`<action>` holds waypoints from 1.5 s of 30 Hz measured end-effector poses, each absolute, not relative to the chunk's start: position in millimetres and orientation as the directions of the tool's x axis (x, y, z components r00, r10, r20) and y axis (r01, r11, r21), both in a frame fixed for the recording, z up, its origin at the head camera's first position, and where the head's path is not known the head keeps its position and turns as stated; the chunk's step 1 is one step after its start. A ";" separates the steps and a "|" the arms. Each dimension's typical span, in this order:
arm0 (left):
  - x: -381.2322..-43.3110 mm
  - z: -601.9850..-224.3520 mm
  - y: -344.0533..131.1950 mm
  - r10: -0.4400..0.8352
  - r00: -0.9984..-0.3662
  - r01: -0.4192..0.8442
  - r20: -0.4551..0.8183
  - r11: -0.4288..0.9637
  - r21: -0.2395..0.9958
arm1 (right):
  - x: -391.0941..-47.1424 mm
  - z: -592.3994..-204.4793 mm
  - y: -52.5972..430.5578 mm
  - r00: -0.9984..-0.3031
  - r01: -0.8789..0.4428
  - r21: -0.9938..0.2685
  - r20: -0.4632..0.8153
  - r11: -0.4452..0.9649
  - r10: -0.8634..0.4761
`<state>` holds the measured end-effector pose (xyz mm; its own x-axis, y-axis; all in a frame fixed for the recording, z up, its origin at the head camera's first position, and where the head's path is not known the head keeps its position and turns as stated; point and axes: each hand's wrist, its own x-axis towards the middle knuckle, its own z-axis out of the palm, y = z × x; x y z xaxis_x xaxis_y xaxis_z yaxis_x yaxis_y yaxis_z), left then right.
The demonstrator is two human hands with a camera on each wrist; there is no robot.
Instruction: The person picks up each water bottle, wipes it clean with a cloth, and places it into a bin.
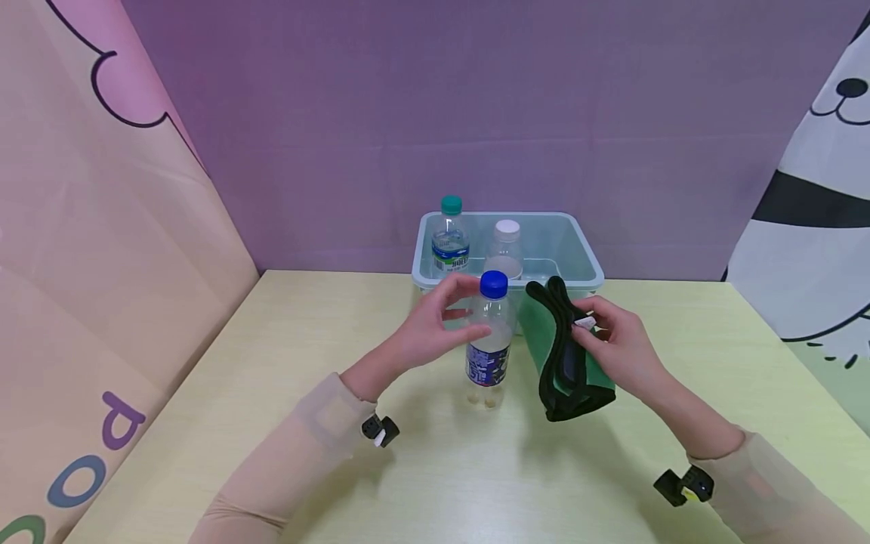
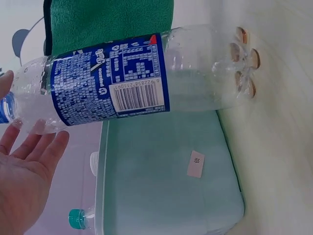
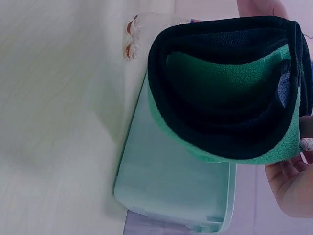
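A clear plastic bottle (image 1: 486, 364) with a blue cap and blue label stands upright on the table in the head view. Beside its neck, my left hand (image 1: 438, 319) has the thumb on one side and the spread, nearly straight fingers (image 2: 45, 147) on the other; firm contact cannot be made out. My right hand (image 1: 615, 340) pinches a folded green towel (image 3: 220, 93) with dark edging by its side, near a small white tag (image 1: 584, 323). The towel hangs just right of the bottle, its folds bulging open in the right wrist view.
Behind both hands sits a light blue plastic bin (image 1: 564, 242) on the pale table (image 1: 435, 483). Inside it stand a green-capped bottle (image 1: 451, 234) and a white-capped bottle (image 1: 506, 248). A purple backdrop (image 1: 435, 113) rises behind, with printed cloth (image 1: 102, 264) along the left.
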<state>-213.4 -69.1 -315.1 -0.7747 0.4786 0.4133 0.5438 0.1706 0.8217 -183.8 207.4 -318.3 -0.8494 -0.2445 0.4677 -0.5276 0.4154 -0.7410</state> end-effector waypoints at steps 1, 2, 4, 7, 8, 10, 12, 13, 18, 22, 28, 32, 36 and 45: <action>-213.0 -315.8 -68.9 0.483 -0.768 0.551 0.420 0.166 0.818 | -183.9 -318.3 207.6 -0.849 -0.528 -0.739 0.469 0.418 -0.244; -212.4 -316.4 -68.9 0.488 -0.760 0.561 0.429 0.161 0.812 | -183.9 -318.3 207.7 -0.848 -0.529 -0.738 0.470 0.419 -0.243; -212.3 -318.0 -69.5 0.500 -0.740 0.586 0.450 0.149 0.797 | -184.1 -318.5 208.2 -0.850 -0.526 -0.738 0.469 0.423 -0.240; -212.0 -318.8 -71.1 0.506 -0.720 0.608 0.475 0.131 0.783 | -184.5 -318.7 209.2 -0.854 -0.519 -0.741 0.464 0.426 -0.235; -212.0 -319.0 -71.7 0.504 -0.720 0.609 0.478 0.129 0.782 | -184.7 -318.7 209.5 -0.855 -0.518 -0.741 0.463 0.427 -0.233; -211.9 -319.1 -72.6 0.494 -0.728 0.603 0.475 0.132 0.787 | -184.9 -318.7 209.5 -0.857 -0.515 -0.745 0.463 0.425 -0.227; -211.8 -319.3 -72.7 0.479 -0.742 0.593 0.468 0.144 0.792 | -185.5 -318.1 208.8 -0.857 -0.514 -0.753 0.466 0.411 -0.220; -211.9 -319.6 -72.5 0.472 -0.750 0.588 0.465 0.152 0.794 | -185.9 -317.5 207.9 -0.856 -0.516 -0.757 0.469 0.402 -0.217; -210.8 -321.2 -69.9 0.426 -0.781 0.565 0.456 0.174 0.806 | -189.6 -310.8 196.5 -0.844 -0.535 -0.764 0.500 0.361 -0.192; -208.6 -323.1 -67.7 0.393 -0.789 0.565 0.471 0.164 0.809 | -190.6 -302.1 183.6 -0.848 -0.528 -0.759 0.498 0.381 -0.181; -207.9 -325.6 -66.2 0.386 -0.777 0.580 0.497 0.131 0.804 | -188.1 -296.4 167.0 -0.855 -0.518 -0.752 0.469 0.409 -0.222; -207.5 -324.7 -65.1 0.386 -0.775 0.581 0.500 0.125 0.804 | -185.6 -295.3 159.7 -0.850 -0.526 -0.728 0.467 0.440 -0.245; -206.6 -323.9 -64.6 0.382 -0.779 0.577 0.497 0.130 0.806 | -186.5 -295.6 156.5 -0.836 -0.548 -0.686 0.479 0.479 -0.270; -205.0 -323.1 -64.7 0.377 -0.769 0.592 0.517 0.113 0.798 | -186.2 -293.8 159.6 -0.831 -0.556 -0.635 0.421 0.536 -0.364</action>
